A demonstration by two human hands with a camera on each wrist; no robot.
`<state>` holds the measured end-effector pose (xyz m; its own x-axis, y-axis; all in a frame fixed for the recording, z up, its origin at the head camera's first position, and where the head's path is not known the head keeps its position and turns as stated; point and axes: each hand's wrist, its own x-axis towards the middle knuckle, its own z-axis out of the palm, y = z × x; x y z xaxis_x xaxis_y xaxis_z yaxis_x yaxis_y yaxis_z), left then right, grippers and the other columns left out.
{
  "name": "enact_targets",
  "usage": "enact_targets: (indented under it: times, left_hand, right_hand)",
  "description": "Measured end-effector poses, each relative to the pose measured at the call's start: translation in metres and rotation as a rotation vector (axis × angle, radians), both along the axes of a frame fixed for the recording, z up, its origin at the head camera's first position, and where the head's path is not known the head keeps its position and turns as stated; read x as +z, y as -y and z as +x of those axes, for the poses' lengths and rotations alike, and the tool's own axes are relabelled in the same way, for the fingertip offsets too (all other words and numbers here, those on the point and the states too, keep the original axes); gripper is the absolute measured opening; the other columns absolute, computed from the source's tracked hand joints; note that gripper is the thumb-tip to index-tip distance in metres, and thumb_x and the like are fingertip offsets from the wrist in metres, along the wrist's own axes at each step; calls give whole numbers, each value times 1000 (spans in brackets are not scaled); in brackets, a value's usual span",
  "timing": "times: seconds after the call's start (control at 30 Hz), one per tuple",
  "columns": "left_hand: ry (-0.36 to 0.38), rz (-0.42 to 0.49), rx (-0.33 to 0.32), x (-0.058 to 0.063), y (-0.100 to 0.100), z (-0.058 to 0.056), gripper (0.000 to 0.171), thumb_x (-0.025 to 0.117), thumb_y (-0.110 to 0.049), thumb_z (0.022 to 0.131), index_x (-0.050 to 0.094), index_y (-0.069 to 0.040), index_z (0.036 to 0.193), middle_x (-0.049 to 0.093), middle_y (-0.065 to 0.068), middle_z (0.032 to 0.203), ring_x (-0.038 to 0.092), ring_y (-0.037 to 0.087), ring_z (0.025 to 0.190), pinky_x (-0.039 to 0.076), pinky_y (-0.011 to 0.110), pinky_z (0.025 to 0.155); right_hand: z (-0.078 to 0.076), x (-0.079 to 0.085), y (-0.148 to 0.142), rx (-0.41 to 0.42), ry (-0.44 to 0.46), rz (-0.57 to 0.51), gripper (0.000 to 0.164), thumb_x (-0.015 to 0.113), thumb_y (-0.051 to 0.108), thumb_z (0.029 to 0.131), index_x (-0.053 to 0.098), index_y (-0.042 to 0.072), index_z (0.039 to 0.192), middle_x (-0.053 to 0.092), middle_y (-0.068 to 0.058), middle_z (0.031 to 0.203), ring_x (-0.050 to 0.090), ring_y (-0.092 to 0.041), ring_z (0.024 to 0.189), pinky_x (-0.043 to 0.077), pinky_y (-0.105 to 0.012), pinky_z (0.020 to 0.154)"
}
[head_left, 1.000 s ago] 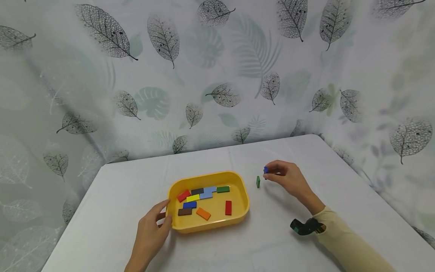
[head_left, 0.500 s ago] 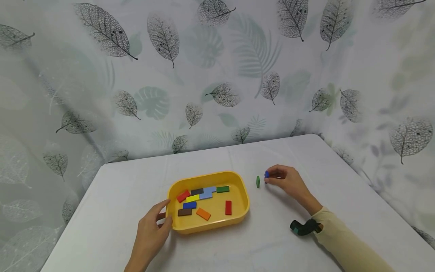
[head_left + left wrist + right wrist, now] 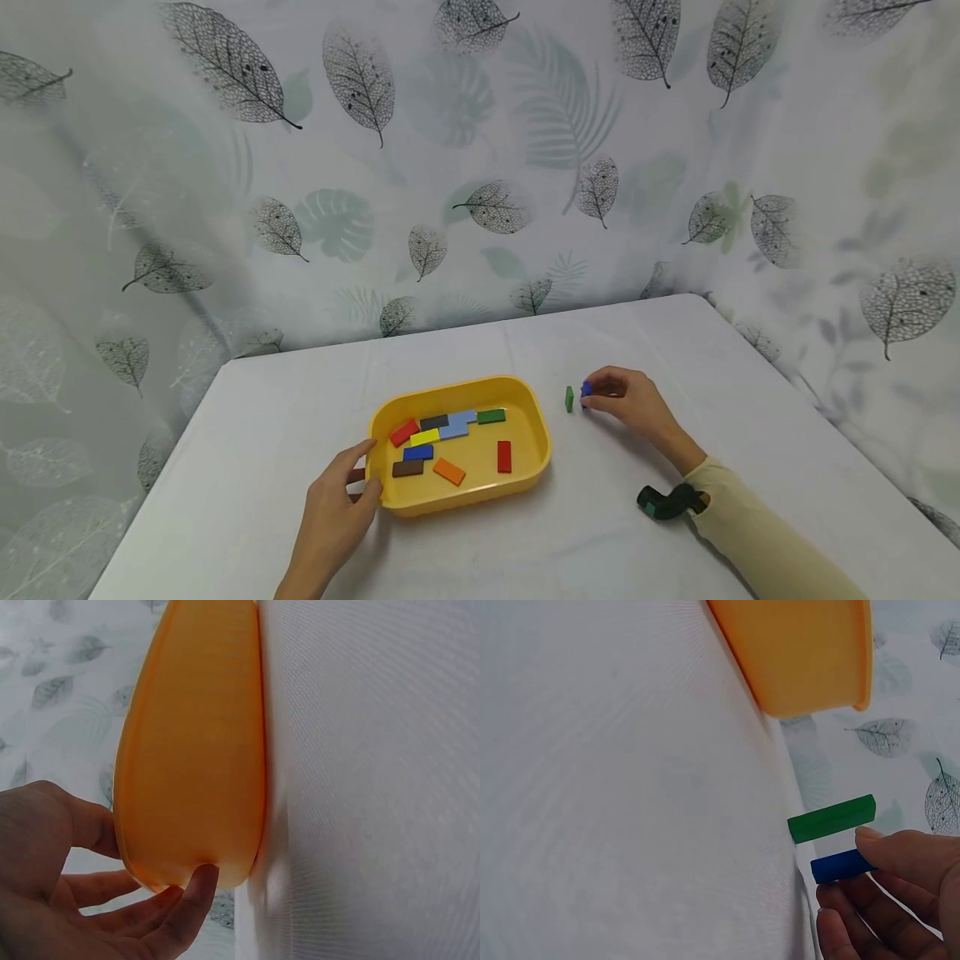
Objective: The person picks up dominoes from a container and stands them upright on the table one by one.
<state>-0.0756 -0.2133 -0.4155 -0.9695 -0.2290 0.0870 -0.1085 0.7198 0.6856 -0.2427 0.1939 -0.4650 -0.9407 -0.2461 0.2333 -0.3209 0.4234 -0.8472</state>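
In the head view my left hand (image 3: pixel 333 508) holds the left end of a yellow plastic tray (image 3: pixel 536 467), thumb and fingers spread along its rim and wall. The left wrist view shows the fingertips against the tray's outer wall (image 3: pixel 195 750). My right hand (image 3: pixel 633 404) pinches a blue domino-like block (image 3: pixel 841 866) upright between thumb and fingers, just right of a green block (image 3: pixel 832 818) that stands on end. A small gap separates the two blocks. Whether the blue block's lower end touches the table is hard to tell.
Inside the tray lie several flat blocks, among them a red block (image 3: pixel 504 457), an orange block (image 3: pixel 449 472), a yellow block (image 3: pixel 425 437) and a brown block (image 3: pixel 408 468). A white cloth covers the table (image 3: pixel 525 550). Behind it hangs a leaf-patterned curtain (image 3: pixel 480 150).
My right hand has lowered the blue block and shifted it slightly left, closer to the standing green block. The left hand and the tray stay where they were.
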Motion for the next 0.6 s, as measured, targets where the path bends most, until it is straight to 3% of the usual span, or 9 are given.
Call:
enact_targets:
  times: [0.6]
  left_hand:
    - [26,-25,-24,1,1,-1,56,64,-8,93,54,-8,149,54,17,146,63,33,115,59,44,86]
  right_hand:
    - [2,1,2,7,-9,29,23,82,8,89,73,2,109,73,-9,104,71,-26,96,57,-30,83]
